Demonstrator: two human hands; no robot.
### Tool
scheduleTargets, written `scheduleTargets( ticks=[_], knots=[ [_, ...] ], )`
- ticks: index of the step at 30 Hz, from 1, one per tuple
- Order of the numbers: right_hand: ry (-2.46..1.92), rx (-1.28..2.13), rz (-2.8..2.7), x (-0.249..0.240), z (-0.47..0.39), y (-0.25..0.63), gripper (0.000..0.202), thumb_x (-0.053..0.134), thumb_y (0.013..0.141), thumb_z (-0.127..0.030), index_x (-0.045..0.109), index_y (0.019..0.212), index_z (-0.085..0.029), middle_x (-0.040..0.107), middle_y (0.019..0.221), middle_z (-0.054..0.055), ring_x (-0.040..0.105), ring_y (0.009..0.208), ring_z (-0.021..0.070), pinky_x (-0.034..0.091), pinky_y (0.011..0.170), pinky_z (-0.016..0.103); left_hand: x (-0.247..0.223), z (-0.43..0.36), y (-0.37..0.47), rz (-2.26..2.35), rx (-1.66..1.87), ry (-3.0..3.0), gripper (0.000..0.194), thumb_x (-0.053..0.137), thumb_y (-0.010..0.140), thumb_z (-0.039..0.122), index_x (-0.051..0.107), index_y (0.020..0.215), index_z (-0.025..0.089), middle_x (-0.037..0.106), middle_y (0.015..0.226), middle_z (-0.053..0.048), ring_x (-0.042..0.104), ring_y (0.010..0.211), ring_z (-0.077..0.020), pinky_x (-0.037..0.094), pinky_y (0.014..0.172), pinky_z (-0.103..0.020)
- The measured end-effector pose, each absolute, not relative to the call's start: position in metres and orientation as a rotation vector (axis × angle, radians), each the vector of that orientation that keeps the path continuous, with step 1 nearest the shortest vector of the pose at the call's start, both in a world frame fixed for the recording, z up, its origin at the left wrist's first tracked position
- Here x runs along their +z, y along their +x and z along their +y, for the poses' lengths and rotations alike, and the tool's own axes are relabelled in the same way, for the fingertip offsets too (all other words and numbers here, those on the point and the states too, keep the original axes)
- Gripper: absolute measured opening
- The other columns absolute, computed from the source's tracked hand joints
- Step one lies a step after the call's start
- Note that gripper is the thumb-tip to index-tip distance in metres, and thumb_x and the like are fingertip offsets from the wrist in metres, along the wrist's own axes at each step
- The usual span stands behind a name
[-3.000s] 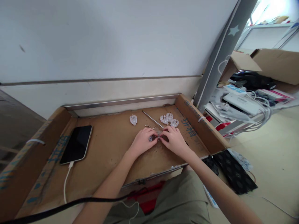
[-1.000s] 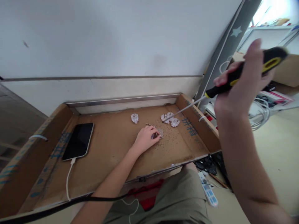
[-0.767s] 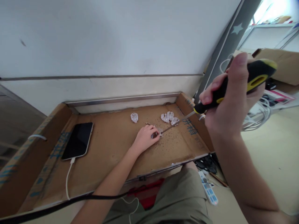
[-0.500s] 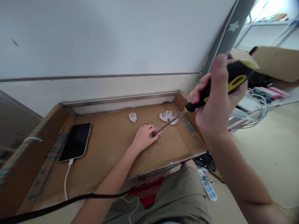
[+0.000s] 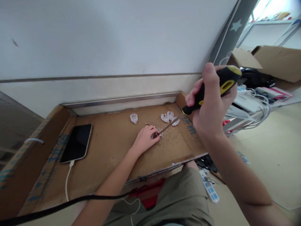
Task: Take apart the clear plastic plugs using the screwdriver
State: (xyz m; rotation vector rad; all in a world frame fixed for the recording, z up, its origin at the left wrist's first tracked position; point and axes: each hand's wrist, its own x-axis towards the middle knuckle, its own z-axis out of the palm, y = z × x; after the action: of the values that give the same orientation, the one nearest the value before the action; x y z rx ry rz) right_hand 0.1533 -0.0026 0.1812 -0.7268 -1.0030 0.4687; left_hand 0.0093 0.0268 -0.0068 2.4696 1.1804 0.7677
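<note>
My right hand is wrapped round the black and yellow handle of a screwdriver. Its long metal shaft slants down to the left, and the tip ends at my left fingertips. With bent fingers my left hand pinches a small clear plug piece against the cardboard; a dark part shows between the fingers, and the rest is hidden. Beyond the hand stands a clear plug with metal pins upward. A cluster of similar clear plugs sits farther right, partly behind the shaft.
The cardboard tray has raised sides and small dark specks near my left hand. A phone with a white cable lies at left. A black strap crosses in front. A power strip lies on the floor; cables hang at right.
My right hand and the screwdriver handle have moved left and slightly down, with the tip still at my left fingers. My left hand stays in place.
</note>
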Motion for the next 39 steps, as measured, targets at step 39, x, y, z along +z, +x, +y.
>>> scheduleTargets(
  ticks=[39],
  knots=[
    [-0.674,0.488,-1.022,0.1801,0.0056,0.1565,0.025,0.061,0.075,-0.032,0.041,0.078,-0.018,0.043,0.054,-0.009,0.038,0.036,0.0022,0.029,0.033,0.017,-0.0091,0.0276,0.0089,1.154,0.811,2.441,0.006,0.059,0.081,0.027,0.062,0.079,0.022,0.065,0.108,-0.002,0.055,0.1,-0.0195,0.044,0.089,-0.036]
  ],
)
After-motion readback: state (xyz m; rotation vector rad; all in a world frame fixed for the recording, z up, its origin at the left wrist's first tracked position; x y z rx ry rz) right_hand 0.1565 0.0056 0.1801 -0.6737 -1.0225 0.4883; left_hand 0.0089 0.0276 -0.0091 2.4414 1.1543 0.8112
